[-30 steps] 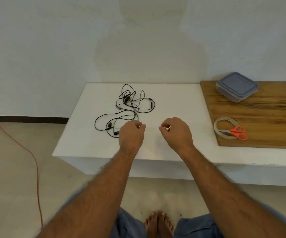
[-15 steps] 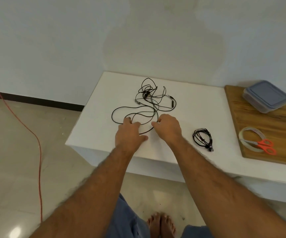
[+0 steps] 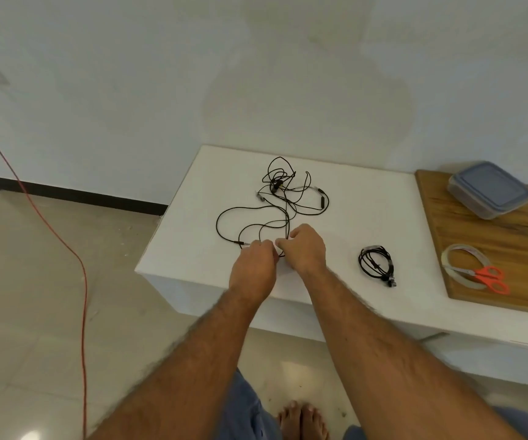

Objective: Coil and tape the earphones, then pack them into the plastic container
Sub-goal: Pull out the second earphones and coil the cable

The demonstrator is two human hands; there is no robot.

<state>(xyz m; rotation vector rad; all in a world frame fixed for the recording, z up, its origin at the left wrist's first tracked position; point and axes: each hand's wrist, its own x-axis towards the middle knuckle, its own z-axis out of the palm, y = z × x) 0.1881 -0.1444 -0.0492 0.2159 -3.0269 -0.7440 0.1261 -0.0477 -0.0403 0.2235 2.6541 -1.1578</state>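
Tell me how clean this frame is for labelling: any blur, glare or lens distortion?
Head view: wide-angle bending bows the white table edge; soft, even light, faint shadows; glare spot on the floor tiles; tangled earphones and both hands fairly sharp.

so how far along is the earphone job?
Done: one coiled set lies on the white table. In hand: left hand and right hand pinch the tangled earphones. Left: coiling, taping, packing; container is lidded.

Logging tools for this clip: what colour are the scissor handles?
Orange-red, on the scissors in the head view.
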